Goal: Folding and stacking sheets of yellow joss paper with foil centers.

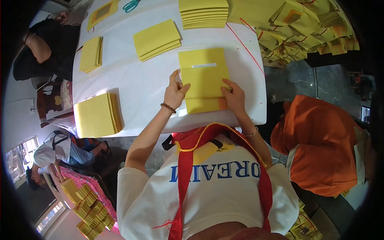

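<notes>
From where I stand, the yellow paper envelope (205, 83) lies just above the centre of the frame on the white surface (146, 90). The left hand (175, 91) grasps its left edge between thumb and fingers; the right hand (235, 97) pinches its right edge. Teal-handled scissors (131, 5) lie at the upper left, and a yellow stack (204, 15) sits at top centre.

A flat, yellow paper envelope (205, 83) lies nearly square between the left hand (176, 93) and right hand (235, 96), its side edges at their fingers. A whitish strip (204, 65) crosses it beyond the fingertips; an orange patch (222, 104) shows just beside the right hand, nearer the wrist.
</notes>
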A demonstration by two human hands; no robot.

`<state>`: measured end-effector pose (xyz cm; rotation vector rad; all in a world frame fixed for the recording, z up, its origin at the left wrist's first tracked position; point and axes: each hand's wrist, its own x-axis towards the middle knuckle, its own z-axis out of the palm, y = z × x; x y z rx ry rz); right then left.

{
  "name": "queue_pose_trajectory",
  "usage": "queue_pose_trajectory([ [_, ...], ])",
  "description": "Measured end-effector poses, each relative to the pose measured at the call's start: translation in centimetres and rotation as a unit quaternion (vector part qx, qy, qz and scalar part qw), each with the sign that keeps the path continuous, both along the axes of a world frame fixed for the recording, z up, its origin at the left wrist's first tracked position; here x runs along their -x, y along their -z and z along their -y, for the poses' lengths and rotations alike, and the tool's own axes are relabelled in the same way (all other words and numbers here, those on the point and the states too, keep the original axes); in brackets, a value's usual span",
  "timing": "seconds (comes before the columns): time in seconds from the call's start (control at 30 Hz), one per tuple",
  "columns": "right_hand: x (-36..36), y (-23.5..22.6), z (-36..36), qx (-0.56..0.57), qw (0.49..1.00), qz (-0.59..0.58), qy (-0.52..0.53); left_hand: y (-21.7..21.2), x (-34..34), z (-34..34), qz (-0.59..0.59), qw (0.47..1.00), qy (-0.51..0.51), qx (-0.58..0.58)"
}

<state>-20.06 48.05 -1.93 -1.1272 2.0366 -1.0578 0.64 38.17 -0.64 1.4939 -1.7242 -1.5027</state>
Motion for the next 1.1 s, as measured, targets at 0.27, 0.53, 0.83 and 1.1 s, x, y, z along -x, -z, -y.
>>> queue_pose_trajectory([
  [0.27, -0.3, -0.4, -0.1, 0.015, 1.0, 0.015, 0.007, -2.2, 5.3, -1.1, 0.197, 0.826, 0.222, 0.479],
  [0.53, 1.6, -2.3, 2.1, 0.006, 0.978, -0.209, -0.024, 1.2, 5.5, -1.0, 0.276, 0.81, 0.273, 0.441],
  [0.83, 5.1, -8.0, 5.3, 0.261, 0.964, -0.036, 0.023, 1.7, 6.0, -1.3, 0.283, 0.797, 0.264, 0.464],
  [1.1, -1.5, -3.1, 0.8, 0.199, 0.957, -0.181, -0.108, 1.5, 6.1, -1.5, 0.323, 0.769, 0.304, 0.46],
])
